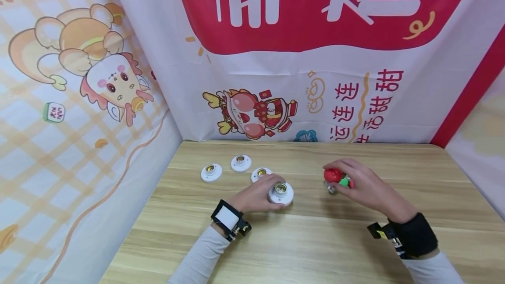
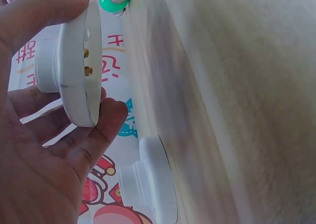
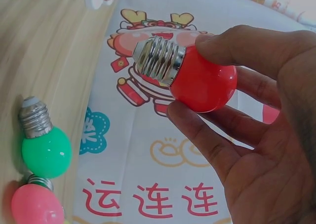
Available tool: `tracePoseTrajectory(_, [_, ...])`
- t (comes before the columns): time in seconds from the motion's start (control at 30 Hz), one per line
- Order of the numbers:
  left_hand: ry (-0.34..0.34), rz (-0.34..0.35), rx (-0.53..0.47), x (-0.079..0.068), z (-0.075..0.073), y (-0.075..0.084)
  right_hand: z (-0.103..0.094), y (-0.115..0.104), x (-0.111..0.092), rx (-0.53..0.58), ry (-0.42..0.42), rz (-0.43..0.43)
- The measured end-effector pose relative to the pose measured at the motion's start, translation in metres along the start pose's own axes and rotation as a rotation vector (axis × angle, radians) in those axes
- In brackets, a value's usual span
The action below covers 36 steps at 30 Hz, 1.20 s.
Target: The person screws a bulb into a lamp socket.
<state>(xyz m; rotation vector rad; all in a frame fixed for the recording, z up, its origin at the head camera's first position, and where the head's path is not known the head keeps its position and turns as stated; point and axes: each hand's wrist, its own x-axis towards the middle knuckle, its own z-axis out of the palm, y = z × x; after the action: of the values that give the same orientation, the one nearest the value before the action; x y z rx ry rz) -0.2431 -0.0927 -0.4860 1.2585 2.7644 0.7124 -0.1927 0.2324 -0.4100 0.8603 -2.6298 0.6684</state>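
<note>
Hands well apart, each gripping one item: left hand (image 1: 258,194) has thumb and fingers round the rim of a white lamp holder (image 1: 281,194), raised off the table (image 1: 276,249), mouth up; the edge grip presumably keeps the opening unobstructed, and brass screws (image 2: 88,70) show underneath. Right hand (image 1: 367,187) pinches a red bulb (image 3: 205,80) by its globe, apparently to leave the threaded base (image 3: 160,59) bare. Three other holders (image 1: 211,172) sit mouth up, likely steady on their flat discs; green bulb (image 3: 47,152) and pink bulb (image 3: 38,204) lie near the right hand, contact between them unclear
</note>
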Motion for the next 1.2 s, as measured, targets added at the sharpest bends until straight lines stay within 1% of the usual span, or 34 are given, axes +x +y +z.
tracePoseTrajectory(0.17, [-0.013, -0.010, -0.004, 0.000, 0.003, 0.001, 0.001, -0.002, 0.001, -0.011, -0.001, 0.002])
tracePoseTrajectory(0.37, [-0.022, -0.020, 0.002, 0.001, 0.004, 0.004, 0.002, -0.008, 0.003, 0.002, -0.014, 0.006])
tracePoseTrajectory(0.57, [-0.010, 0.000, -0.003, 0.006, 0.006, 0.006, 0.004, -0.011, 0.006, -0.001, -0.017, -0.008])
tracePoseTrajectory(0.93, [-0.011, 0.037, -0.009, 0.012, 0.009, 0.010, 0.007, -0.017, 0.009, 0.005, -0.017, -0.027])
tracePoseTrajectory(1.2, [-0.015, 0.045, -0.012, 0.014, 0.009, 0.011, 0.008, -0.022, 0.011, -0.014, -0.012, -0.072])
